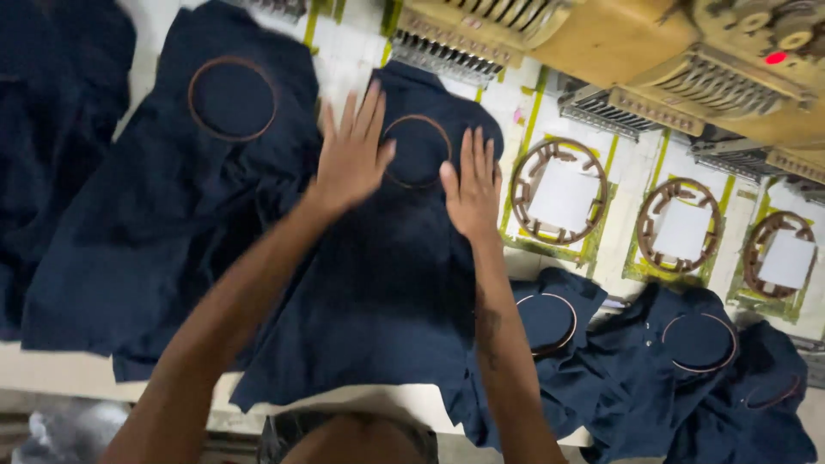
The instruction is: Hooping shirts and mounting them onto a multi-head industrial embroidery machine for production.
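We press both hands flat, fingers spread, holding nothing: left hand [351, 155] and right hand [471, 191] flank the round hoop [416, 151] on the navy garment [378, 292]. Bare hoop frames [560, 192] lie just right; garments crowd the surface [77, 374] edge.

Garment embroidery workshop: row of yellowed embroidery machine heads [713, 82] above round hoop frames [559, 191], with hooped navy garments [172, 198] spread along the tabletop [69, 374].
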